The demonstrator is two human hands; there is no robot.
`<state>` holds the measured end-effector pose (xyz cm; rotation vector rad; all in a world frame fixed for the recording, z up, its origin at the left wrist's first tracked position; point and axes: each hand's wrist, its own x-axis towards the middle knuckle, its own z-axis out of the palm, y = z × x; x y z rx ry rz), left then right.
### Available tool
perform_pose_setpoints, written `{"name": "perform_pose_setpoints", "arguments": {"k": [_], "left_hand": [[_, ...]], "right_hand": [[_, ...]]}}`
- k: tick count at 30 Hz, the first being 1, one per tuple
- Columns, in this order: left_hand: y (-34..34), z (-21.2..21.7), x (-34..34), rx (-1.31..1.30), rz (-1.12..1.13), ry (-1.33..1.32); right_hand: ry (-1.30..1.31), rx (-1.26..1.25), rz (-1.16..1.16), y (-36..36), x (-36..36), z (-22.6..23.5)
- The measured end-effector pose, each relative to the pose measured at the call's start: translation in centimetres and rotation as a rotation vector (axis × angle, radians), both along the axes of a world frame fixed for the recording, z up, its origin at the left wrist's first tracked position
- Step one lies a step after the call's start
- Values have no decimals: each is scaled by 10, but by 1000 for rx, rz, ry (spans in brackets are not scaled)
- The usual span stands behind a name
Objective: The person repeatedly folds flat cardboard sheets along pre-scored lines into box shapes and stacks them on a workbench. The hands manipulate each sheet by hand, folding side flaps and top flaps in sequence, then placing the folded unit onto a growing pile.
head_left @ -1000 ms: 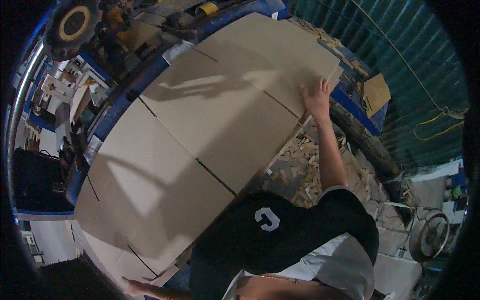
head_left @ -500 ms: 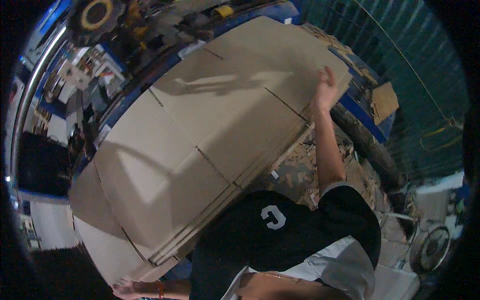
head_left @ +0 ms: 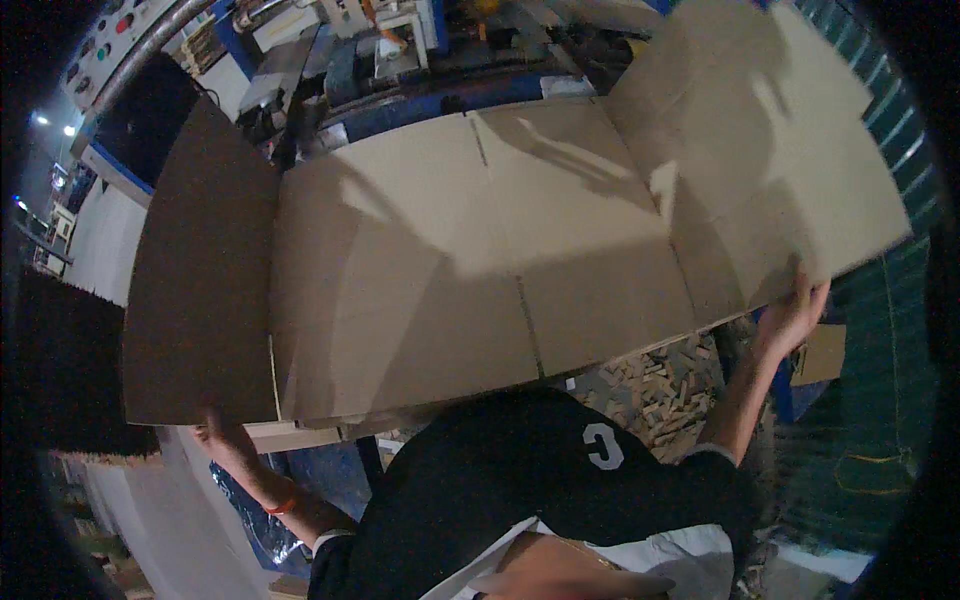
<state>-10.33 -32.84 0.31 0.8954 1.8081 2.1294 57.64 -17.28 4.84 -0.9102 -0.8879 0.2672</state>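
A wide sheet of brown corrugated cardboard (head_left: 400, 290), scored and slotted, spans most of the view in front of me. Its left panel (head_left: 200, 280) and right panel (head_left: 840, 160) are bent upward from the middle part. At the bottom corner of the left panel, my left hand (head_left: 228, 448) is closed on the edge, its fingertips partly behind the board. My right hand (head_left: 790, 318) grips the near edge of the right panel, the fingers partly hidden by it. Beneath the sheet, more cardboard edges (head_left: 290, 437) show at the lower left.
Past the sheet stands a machine with a blue frame (head_left: 450, 108) and metal parts. A control panel with buttons (head_left: 105, 45) is at the upper left. Cardboard scraps (head_left: 660, 385) litter the floor near my right arm. A green corrugated wall (head_left: 860, 400) rises at the right.
My right hand has come down to the sheet's near edge and taken hold. Both end panels have bent upward. The view has turned, and my left hand now appears higher.
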Motion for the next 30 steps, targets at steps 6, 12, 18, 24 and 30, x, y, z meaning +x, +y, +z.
{"name": "perform_pose_setpoints", "arguments": {"k": [6, 12, 18, 24, 30], "left_hand": [[26, 8, 102, -163, -422, 599], [67, 13, 143, -606, -657, 1318], [89, 10, 130, -582, -653, 1399], [145, 13, 117, -427, -658, 1325], [242, 4, 100, -261, -582, 1267]], "right_hand": [[-1354, -55, 308, -51, -134, -26], [-1592, -121, 526, -22, -154, -62], [-1714, -172, 457, 28, -145, -65], [-1856, -336, 338, 106, -141, -51], [-1715, -568, 385, 191, -165, -50]]}}
